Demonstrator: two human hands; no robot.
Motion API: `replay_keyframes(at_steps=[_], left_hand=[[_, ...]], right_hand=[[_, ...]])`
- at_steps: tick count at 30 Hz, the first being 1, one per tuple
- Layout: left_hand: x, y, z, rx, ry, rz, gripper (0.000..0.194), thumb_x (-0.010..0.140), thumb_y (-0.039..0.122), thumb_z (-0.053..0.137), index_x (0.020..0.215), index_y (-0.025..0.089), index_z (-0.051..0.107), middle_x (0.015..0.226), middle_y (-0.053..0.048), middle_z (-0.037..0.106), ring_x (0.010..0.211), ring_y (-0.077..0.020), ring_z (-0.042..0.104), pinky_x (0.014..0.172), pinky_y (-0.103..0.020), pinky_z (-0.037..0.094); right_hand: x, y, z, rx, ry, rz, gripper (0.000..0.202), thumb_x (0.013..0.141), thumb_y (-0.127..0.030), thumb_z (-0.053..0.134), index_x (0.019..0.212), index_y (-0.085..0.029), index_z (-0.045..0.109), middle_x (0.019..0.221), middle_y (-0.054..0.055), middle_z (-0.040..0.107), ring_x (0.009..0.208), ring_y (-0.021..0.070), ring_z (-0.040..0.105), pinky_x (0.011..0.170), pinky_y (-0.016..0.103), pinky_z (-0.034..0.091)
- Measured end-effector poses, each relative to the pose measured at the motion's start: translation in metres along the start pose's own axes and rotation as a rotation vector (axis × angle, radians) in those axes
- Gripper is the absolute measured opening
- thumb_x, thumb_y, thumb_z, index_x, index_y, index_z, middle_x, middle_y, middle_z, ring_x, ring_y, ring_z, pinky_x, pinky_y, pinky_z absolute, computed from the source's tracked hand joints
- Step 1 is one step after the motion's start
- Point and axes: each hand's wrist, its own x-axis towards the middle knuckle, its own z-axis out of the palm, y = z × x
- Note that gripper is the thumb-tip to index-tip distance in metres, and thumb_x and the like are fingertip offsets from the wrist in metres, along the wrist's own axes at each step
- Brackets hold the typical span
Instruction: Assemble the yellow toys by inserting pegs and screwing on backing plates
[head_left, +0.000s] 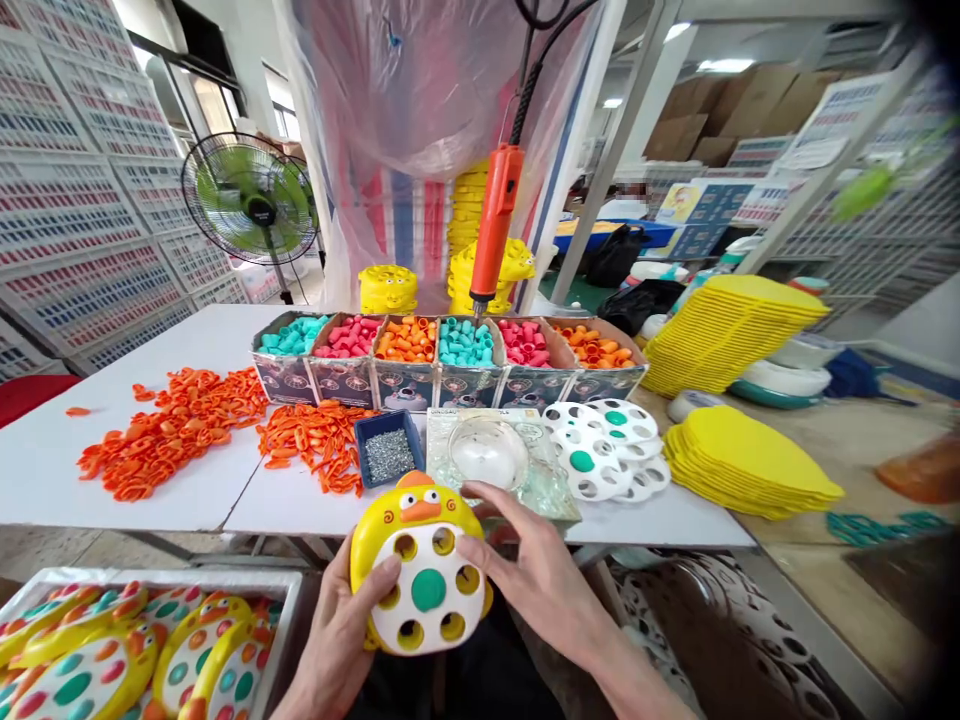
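A yellow duck-faced toy [360, 540] with an orange beak is held upright over the table's front edge. Its white front panel [431, 545] has a green disc in the middle and several open round holes around it. My left hand [341, 610] grips the toy's lower left side, thumb on the white panel. At the upper right edge, my right hand [532, 560] has its thumb on the panel and its index finger reaching past the rim; its other fingers are partly hidden. Just beyond stand a clear round dish [487, 453] and a blue tray of small screws [388, 452].
A divided box [345, 385] holds teal, pink and orange pegs. An orange electric screwdriver [499, 215] hangs above it. Orange parts [172, 430] lie left; white holed panels [604, 450] and yellow sheets [750, 460] lie right. A crate [289, 600] of finished-looking toys stands lower left.
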Motion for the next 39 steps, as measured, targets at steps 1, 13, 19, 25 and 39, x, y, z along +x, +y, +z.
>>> replay_keyframes(at_steps=[1,13,19,25,39], left_hand=[[-0.001,0.0,-0.002,0.01,-0.011,-0.007,0.077,0.068,0.032,0.091,0.137,0.02,0.058,0.101,-0.01,0.083,0.088,-0.0344,0.079,0.069,-0.035,0.065],[0.003,0.002,-0.006,0.084,-0.055,-0.051,0.078,0.07,0.036,0.089,0.138,0.021,0.055,0.104,-0.011,0.082,0.086,-0.035,0.079,0.073,-0.04,0.065],[0.008,-0.001,-0.007,0.759,0.055,0.468,0.097,0.062,0.033,0.09,0.147,0.023,0.044,0.153,-0.016,0.052,0.136,-0.0413,0.052,0.108,-0.049,0.05],[0.005,-0.018,-0.004,1.34,0.072,0.82,0.115,0.056,0.03,0.089,0.155,0.026,0.03,0.161,-0.018,0.035,0.144,-0.044,0.038,0.109,-0.059,0.047],[0.014,-0.001,-0.015,1.536,-0.034,0.889,0.105,0.066,0.042,0.082,0.155,0.022,0.029,0.161,-0.021,0.037,0.143,-0.0425,0.042,0.111,-0.056,0.046]], right_hand=[[0.003,0.0,-0.001,0.189,-0.077,0.067,0.052,0.089,-0.054,0.068,0.131,-0.025,0.061,0.13,0.01,0.069,0.116,0.0316,0.066,0.094,0.046,0.058],[0.001,0.011,0.011,0.37,-0.156,0.078,0.039,0.094,-0.053,0.064,0.114,-0.02,0.062,0.106,0.006,0.072,0.098,0.0238,0.069,0.078,0.031,0.056],[0.003,0.019,0.019,0.416,-0.087,0.107,0.041,0.093,-0.057,0.062,0.112,-0.02,0.061,0.104,0.006,0.072,0.095,0.024,0.07,0.077,0.03,0.057],[0.002,0.024,0.034,0.421,-0.032,0.137,0.043,0.091,-0.058,0.063,0.111,-0.02,0.06,0.099,0.005,0.072,0.09,0.0244,0.07,0.071,0.03,0.058],[0.0,0.013,0.023,0.539,-0.172,0.169,0.037,0.087,-0.042,0.073,0.115,-0.022,0.059,0.11,0.005,0.072,0.097,0.0248,0.072,0.084,0.037,0.06]])
